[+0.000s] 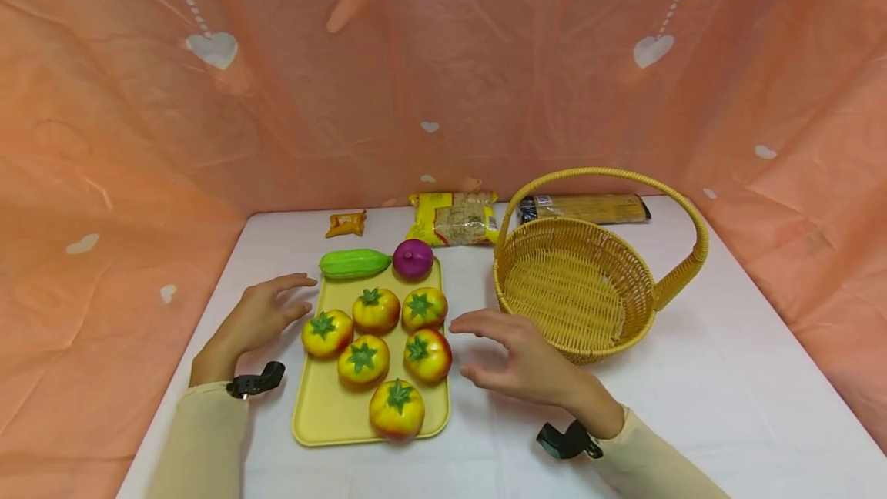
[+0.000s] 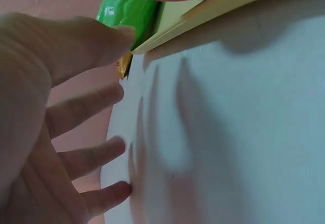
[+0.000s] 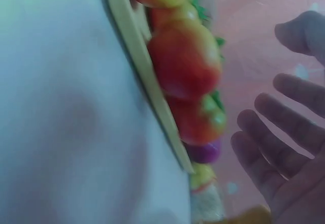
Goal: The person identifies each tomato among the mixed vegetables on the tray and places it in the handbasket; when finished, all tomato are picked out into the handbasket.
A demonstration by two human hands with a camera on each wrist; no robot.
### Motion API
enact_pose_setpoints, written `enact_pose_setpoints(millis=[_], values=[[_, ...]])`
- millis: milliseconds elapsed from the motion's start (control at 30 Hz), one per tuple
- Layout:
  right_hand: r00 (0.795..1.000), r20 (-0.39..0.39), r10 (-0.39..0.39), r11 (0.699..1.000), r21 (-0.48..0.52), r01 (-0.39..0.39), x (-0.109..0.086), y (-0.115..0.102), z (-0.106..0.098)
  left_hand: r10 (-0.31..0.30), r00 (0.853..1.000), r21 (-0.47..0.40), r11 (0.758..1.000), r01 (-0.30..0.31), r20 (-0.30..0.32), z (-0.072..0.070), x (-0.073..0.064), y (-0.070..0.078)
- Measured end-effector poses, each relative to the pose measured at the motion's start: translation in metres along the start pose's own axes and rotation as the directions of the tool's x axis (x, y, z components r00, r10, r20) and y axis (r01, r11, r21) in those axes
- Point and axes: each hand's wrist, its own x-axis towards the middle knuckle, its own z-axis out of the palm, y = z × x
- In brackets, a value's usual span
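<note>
A yellow tray carries several toy tomatoes, yellow-red with green leaf tops, such as the front tomato. Across its far end lie a green toy cucumber-like vegetable and a round purple toy vegetable. My left hand is held beside the tray's left edge, fingers spread, close to the left tomato. On the other side, my right hand hovers between the tray and the basket, fingers loosely apart near the right tomato. Both hands hold nothing.
A wicker basket with a tall arched handle stands on the right. Along the back lie a small orange packet, a yellow bag of grain-like food and a long pack of thin sticks. A pink curtain hangs behind the white table.
</note>
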Motion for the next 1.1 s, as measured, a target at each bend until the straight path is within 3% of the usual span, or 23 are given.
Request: enact_pose_setpoints(millis=[233,500,833,1100], values=[[0.998,0.062,-0.018,0.998,0.063,0.014,0.012,0.003,0.023,0.008,0.998,0.025,1.000,-0.010,0.055,0.003,0.007,0.003],[0.996,0.080,0.029,0.999,0.014,-0.031,0.018,0.006,0.034,0.048,0.995,0.106,0.993,-0.057,0.088,0.002,0.005,0.004],[0.994,0.052,0.100,0.995,-0.019,-0.099,0.021,0.011,0.046,0.001,0.992,0.105,0.994,-0.015,0.129,0.001,0.006,0.003],[0.986,0.087,0.145,0.989,0.008,-0.146,0.021,0.010,0.046,-0.033,0.990,0.089,0.996,0.020,0.137,0.001,0.005,0.003]])
